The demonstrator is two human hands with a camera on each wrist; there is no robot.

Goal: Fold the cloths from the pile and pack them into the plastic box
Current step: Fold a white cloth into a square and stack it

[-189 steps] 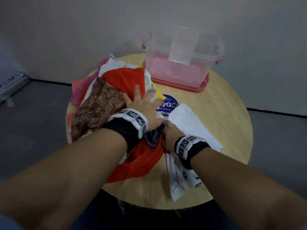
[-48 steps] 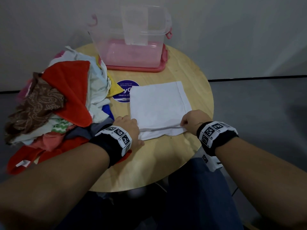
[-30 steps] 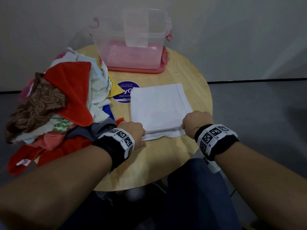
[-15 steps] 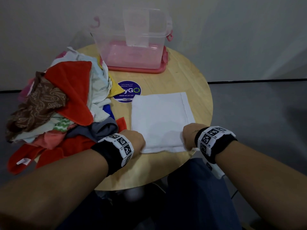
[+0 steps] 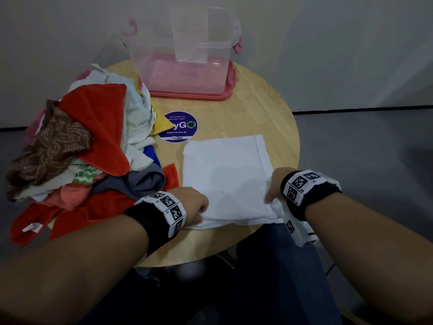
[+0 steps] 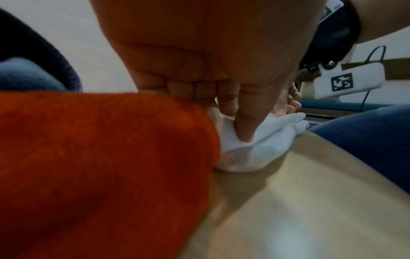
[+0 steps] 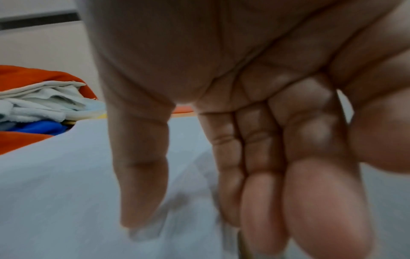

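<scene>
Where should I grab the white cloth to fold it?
Probably by the two near corners, coming from the table's near edge. The white cloth lies flat with that edge facing the person; the left hand pinches one near corner and the right hand is at the other, so it could lift evenly.

Head view is dimly and evenly lit; the wall (image 5: 328,43) is grey, the floor dark, and lower corners are lost in shadow. A soft shadow is cast on the white cloth (image 5: 225,174). Straight lines are bowed by wide-angle distortion at the edges. Left wrist view is soft: the orange cloth (image 6: 99,166) is smeared, and the desk (image 6: 310,210) carries pale glare. Right wrist view is blurred, with fingertips (image 7: 319,201) out of focus.
</scene>
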